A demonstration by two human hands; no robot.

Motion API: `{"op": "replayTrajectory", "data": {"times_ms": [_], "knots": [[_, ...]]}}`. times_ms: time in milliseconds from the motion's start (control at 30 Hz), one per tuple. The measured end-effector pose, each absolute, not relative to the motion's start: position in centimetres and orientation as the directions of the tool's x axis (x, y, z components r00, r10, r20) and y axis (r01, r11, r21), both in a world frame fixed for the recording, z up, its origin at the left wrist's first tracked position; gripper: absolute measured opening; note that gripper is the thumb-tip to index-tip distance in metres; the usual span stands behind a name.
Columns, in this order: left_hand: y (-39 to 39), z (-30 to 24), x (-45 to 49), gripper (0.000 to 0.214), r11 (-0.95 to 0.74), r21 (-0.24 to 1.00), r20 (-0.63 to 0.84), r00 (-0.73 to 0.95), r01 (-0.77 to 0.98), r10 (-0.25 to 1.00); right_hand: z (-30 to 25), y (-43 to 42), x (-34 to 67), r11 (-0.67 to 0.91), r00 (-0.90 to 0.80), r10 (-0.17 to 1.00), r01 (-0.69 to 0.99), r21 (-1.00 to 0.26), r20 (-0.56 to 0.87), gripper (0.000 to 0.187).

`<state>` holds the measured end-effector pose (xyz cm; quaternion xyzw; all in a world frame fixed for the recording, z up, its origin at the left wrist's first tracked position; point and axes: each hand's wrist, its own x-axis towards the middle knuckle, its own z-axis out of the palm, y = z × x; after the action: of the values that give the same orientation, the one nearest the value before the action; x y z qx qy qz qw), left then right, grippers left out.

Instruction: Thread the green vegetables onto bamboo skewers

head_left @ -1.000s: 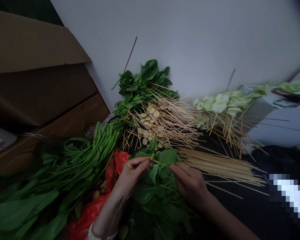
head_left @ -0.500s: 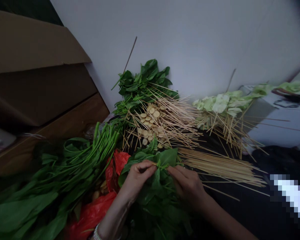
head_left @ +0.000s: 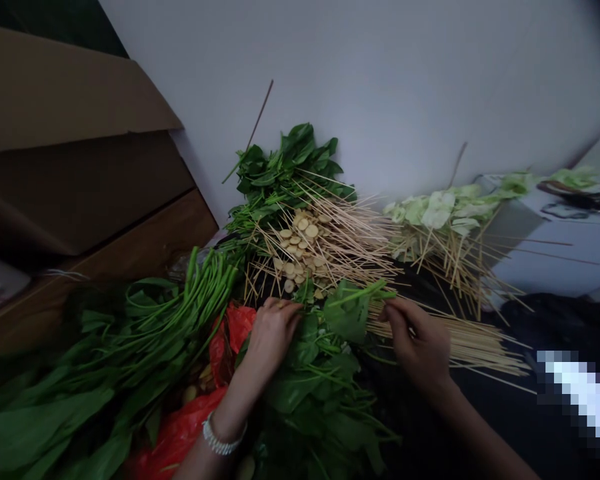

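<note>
L grip (head_left: 270, 330): fingers curled, tips drawn in at upper L of leafy greens (head_left: 305, 383); can't tell if anything's pinched. R grip (head_left: 423, 340): thumb + forefinger close to each other, just beside end of green stem (head_left: 365, 292) lying over a broad leaf; can't make out contact.

Greens heaped btwn & below the grips, near side of dark-topped bench (head_left: 420, 283); its near edge not visible.

Handling, est.: light; leaf limp, tears/bruises easily; stem firmer, prob. snaps if bent hard, maybe slick if damp. Best hold = stem nr cut end, light pinch; avoid leaf blade.

Outward: bare skewers (head_left: 480, 347) behind & R of R grip; thin, straight, prob. stiff, apt to roll; take mid-shaft. Red bag (head_left: 193, 420) L of L grip, long-stemmed greens (head_left: 130, 353) beyond, twd L edge. Twd back edge, nr wall (head_left: 370, 80): skewered slices (head_left: 305, 230), leafy bunch (head_left: 295, 160) behind; pale leaves (head_left: 440, 208) w/ sticks twd far R corner.
</note>
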<state>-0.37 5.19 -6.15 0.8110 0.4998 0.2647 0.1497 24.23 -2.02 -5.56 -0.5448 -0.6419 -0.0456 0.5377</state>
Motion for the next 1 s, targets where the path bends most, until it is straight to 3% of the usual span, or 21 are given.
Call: {"op": "replayTrajectory", "data": {"times_ms": [133,233,367,533,600,667,733,800,1000], "knots": [[5.2,-6.8,0.1,0.023,-0.388,0.241,0.237,0.333,0.890,0.913,-6.2,-1.9,25.3,0.336,0.264,0.654,0.739,-0.584,0.709,0.016],[5.1,-6.8,-0.4,0.018,-0.386,0.223,0.229,0.337,0.895,0.913,-7.0,-1.8,26.1,0.320,0.270,0.687,0.722,-0.613,0.675,0.019],[5.1,-5.9,-1.2,0.019,-0.410,0.413,0.289,0.310,0.814,0.906,-7.6,-1.5,26.5,0.312,0.274,0.714,0.699,-0.643,0.644,0.023],[4.7,-3.6,-1.4,0.028,-0.434,0.713,0.417,0.164,0.550,0.894,-6.6,-1.7,25.1,0.355,0.195,0.705,0.735,-0.577,0.682,0.016],[4.3,-2.9,-1.1,0.027,-0.371,0.840,0.370,0.083,0.396,0.925,-6.2,-1.9,24.2,0.386,0.175,0.685,0.736,-0.557,0.707,0.017],[4.0,-2.7,-0.7,0.030,-0.194,0.968,0.189,0.046,0.159,0.981,-6.1,-2.1,23.4,0.436,0.108,0.672,0.742,-0.509,0.733,0.016],[3.8,-3.0,-0.3,0.035,0.042,0.996,-0.036,0.071,-0.085,0.997,-6.5,-2.4,22.7,0.505,-0.005,0.652,0.748,-0.430,0.758,0.016],[3.7,-3.5,-0.1,0.035,0.181,0.956,-0.162,0.100,-0.232,0.982,-6.9,-2.7,22.2,0.560,-0.116,0.632,0.752,-0.348,0.766,0.021],[3.2,-4.4,0.1,0.028,0.219,0.944,-0.190,0.138,-0.245,0.972,-7.5,-3.2,21.2,0.609,-0.264,0.627,0.753,-0.250,0.733,0.033]]}}
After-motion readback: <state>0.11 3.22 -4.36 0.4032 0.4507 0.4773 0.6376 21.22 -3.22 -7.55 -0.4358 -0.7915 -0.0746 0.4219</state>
